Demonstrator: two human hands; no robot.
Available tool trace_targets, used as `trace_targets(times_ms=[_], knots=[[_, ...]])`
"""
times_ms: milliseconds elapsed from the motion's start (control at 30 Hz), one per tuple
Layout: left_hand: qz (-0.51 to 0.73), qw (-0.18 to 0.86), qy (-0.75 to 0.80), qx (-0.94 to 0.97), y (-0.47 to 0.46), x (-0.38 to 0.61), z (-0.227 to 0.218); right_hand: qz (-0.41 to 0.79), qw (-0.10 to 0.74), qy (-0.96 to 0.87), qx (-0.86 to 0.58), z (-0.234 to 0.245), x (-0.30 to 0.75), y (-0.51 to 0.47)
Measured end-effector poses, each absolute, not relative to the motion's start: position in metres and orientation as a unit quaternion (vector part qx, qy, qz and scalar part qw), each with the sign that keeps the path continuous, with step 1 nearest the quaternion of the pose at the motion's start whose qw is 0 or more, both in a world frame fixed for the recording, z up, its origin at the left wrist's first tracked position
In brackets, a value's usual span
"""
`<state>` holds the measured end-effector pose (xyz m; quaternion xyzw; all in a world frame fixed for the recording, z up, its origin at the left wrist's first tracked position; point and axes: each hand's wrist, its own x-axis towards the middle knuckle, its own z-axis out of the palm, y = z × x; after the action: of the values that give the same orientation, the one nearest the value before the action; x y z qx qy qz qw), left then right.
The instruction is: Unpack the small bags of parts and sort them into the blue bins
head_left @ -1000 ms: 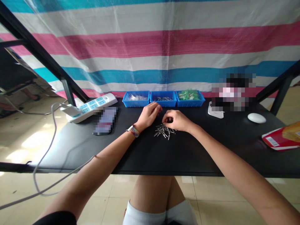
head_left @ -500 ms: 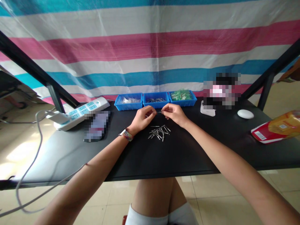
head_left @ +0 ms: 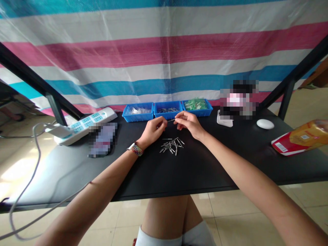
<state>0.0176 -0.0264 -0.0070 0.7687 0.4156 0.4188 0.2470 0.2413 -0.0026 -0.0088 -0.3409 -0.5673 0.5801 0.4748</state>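
Note:
My right hand (head_left: 190, 125) pinches a thin metal pin (head_left: 171, 120) between thumb and fingertips, just in front of the blue bins. Close by on the left, my left hand (head_left: 154, 130) is closed, fingers curled against the thumb; whatever it holds is hidden. Below both hands, a loose pile of slim silvery pins (head_left: 173, 145) lies on the black table (head_left: 179, 174). Behind them, the middle blue bin (head_left: 167, 116) contains more dark, thin pins. Clear plastic pieces fill the left blue bin (head_left: 138, 118), and green-tinted pieces the right blue bin (head_left: 198, 112).
A white power strip (head_left: 87, 124) with a plug and grey cable, and a blurred flat object (head_left: 104, 140), lie left. To the right are a small white case (head_left: 224, 119), a white oval object (head_left: 265, 124) and a red-yellow package (head_left: 299, 138). Striped sheeting (head_left: 164, 51) hangs behind.
My hands have drawn slightly apart, and the pin shows in my right fingertips, clear of my left hand. The whole view has shifted a little.

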Motion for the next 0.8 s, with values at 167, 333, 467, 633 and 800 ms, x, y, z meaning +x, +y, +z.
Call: trace_targets(times_ms=[167, 333, 467, 633, 800], knots=[[0.426, 0.271, 0.431, 0.748, -0.0243, 0.0162, -0.0116, 0.556, 0.487, -0.581, -0.342, -0.0115, 0.2385, -0.0026], [0.441, 0.290, 0.434, 0.730, -0.0233, 0.0164, -0.0107, 0.538, 0.499, -0.590, -0.338, -0.0146, 0.2373, -0.0025], [0.440, 0.299, 0.427, 0.731, -0.0223, 0.0153, -0.0105, 0.520, 0.503, -0.603, -0.336, -0.0140, 0.2373, -0.0030], [0.451, 0.320, 0.413, 0.724, -0.0235, 0.0154, -0.0102, 0.515, 0.480, -0.622, -0.344, -0.0119, 0.2363, -0.0029], [0.458, 0.314, 0.403, 0.727, -0.0246, 0.0162, -0.0102, 0.521, 0.464, -0.625, -0.351, -0.0119, 0.2362, -0.0021]])
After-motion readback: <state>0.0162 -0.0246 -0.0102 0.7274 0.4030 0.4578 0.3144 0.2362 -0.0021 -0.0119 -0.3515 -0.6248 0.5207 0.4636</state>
